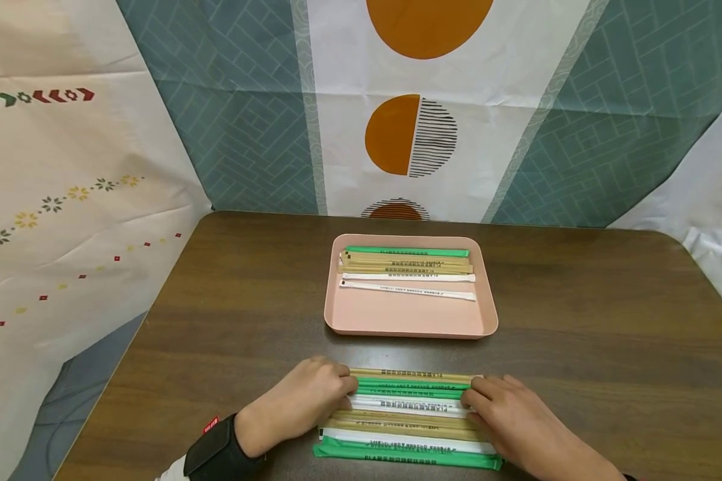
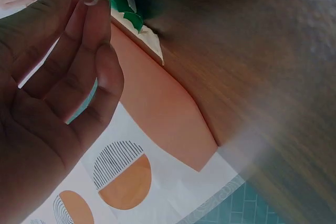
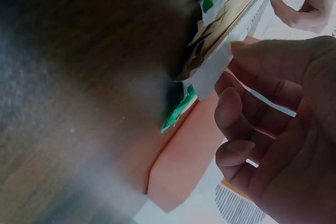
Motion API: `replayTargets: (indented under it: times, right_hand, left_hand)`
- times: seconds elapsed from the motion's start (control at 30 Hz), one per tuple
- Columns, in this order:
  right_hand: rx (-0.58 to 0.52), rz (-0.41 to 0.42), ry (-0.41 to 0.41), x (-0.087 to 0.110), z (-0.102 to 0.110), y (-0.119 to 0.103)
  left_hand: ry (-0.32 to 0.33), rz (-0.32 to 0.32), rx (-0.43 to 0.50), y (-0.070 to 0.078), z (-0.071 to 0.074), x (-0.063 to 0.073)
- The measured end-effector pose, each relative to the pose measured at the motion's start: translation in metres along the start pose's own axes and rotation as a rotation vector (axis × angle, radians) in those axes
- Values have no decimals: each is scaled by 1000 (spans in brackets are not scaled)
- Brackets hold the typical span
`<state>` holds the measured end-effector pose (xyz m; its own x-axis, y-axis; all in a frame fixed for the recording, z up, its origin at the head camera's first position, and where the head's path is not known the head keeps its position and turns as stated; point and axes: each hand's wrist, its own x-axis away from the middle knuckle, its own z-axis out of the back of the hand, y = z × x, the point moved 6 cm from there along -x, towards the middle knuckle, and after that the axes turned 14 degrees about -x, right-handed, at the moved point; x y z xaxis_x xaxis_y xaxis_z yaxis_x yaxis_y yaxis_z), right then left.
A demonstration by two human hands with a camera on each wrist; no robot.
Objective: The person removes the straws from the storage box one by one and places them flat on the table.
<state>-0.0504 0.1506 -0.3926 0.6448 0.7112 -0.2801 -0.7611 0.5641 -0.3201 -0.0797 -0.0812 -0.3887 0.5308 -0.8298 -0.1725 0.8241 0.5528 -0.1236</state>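
Curtained-off indoor workspace — patterned cloth backdrop point(image 1: 409, 110), flowered white drape point(image 1: 78, 153), brown tabletop point(image 1: 241, 314)

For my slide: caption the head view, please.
Left hand and right hand at opposite ends of slim wrapped packets, a pink tray holding more beyond.

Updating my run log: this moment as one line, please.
left hand: pinches white straw; right hand: pinches other end; tray: holds straws

Papery wrappers point(image 1: 412, 419), smooth plastic-looking tray point(image 1: 409, 319), wood-grain tabletop point(image 1: 241, 300), creased cloth backdrop point(image 1: 339, 127)
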Motion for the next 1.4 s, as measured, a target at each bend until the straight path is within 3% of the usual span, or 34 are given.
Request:
replayTargets:
  times: [0.37,1.07,1.2,1.4]
  right_hand:
    - [10,-3,7,0,-3,2]
    - [29,17,36,3,-6,3]
    - [8,20,50,2,-1,4]
    - [2,47,116,-11,18,14]
  left_hand:
    - [-36,35,46,-2,-8,2]
    - [-20,57,53,-5,-10,3]
    - [9,60,56,-9,-6,0]
    - [120,66,39,-27,11,-16]
